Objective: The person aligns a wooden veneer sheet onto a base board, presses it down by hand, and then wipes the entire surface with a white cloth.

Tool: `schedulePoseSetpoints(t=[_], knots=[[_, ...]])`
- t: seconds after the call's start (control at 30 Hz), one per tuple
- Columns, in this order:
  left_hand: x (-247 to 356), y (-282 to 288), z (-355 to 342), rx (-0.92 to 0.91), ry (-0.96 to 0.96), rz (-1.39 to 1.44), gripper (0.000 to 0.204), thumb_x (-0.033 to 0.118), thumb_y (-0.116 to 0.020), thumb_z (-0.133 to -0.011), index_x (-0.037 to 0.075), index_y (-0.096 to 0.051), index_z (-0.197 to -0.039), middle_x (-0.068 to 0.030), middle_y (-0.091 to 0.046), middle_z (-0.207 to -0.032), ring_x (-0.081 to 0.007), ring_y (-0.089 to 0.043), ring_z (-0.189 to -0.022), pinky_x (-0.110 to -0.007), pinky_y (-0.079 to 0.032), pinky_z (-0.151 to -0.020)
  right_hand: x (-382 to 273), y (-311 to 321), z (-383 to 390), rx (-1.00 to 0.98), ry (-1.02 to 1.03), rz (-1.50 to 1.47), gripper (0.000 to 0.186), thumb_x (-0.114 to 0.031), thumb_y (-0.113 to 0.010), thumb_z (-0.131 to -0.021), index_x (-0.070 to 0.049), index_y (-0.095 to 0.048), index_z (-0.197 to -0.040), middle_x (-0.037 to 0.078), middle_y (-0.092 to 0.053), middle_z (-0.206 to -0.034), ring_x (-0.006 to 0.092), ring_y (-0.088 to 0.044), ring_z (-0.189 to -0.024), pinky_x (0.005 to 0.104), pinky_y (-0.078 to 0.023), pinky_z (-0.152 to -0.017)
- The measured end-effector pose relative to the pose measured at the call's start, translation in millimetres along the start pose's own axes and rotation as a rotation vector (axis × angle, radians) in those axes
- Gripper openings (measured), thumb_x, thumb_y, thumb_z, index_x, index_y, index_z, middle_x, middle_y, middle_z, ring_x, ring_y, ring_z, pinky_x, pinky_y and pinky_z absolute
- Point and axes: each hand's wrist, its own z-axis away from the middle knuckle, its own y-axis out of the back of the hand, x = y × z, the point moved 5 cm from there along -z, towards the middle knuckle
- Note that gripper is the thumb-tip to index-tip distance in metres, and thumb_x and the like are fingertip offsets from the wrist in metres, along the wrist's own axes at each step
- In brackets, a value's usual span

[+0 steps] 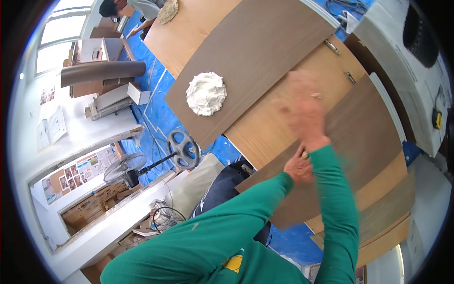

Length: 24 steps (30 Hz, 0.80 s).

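My right hand [305, 106] is blurred over the strip of light wood panel [257, 130] that shows between two brown sheets. Its thumb stands apart and the fingers look stretched out, with nothing plainly held. Just below its wrist, my left hand [298, 169] rests at the near brown sheet [362, 128], fingers curled and partly hidden behind my right arm. A small gold-coloured spot shows at its fingers; I cannot make out what it is. On the far brown sheet [260, 52] sits a crumpled, round white heap [206, 93].
Metal hinges [332, 46] sit along the panel's right edge. A standing fan [125, 169] with a round base is at left, near a brown roll [103, 73]. Blue sheeting [153, 90] covers the floor. Another person [142, 9] bends at the far left. A yellow tape measure [437, 118] lies at right.
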Motion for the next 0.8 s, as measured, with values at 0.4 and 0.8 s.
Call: schedulePoseSetpoints(t=[0.4, 0.8], knots=[[-0.8, 18.8, 2.0, 0.365, -0.124, 0.222, 0.068, 0.045, -0.065, -0.108, 0.014, -0.054, -0.169, -0.0156, -0.037, -0.184, -0.0386, -0.028, -0.173, -0.065, -0.028, -0.136, -172.9, -247.1, -54.2, -0.242, 0.142, -0.086, 0.024, -0.02, -0.065, -0.099, -0.011, -0.078, -0.117, 0.018, -0.068, -0.135, 0.0336, -0.068, -0.128, 0.0568, -0.051, -0.105], [5.0, 1.1, 5.5, 0.203, -0.101, 0.16, 0.074, 0.047, -0.061, -0.111, 0.02, -0.044, -0.177, -0.012, -0.016, -0.192, -0.0387, -0.01, -0.177, -0.067, -0.011, -0.139, 77.1, 113.3, 96.2, 0.104, -0.565, 0.491, 0.05, -0.025, -0.087, -0.086, -0.01, -0.069, -0.13, 0.017, -0.063, -0.143, 0.0417, -0.064, -0.128, 0.059, -0.052, -0.104]])
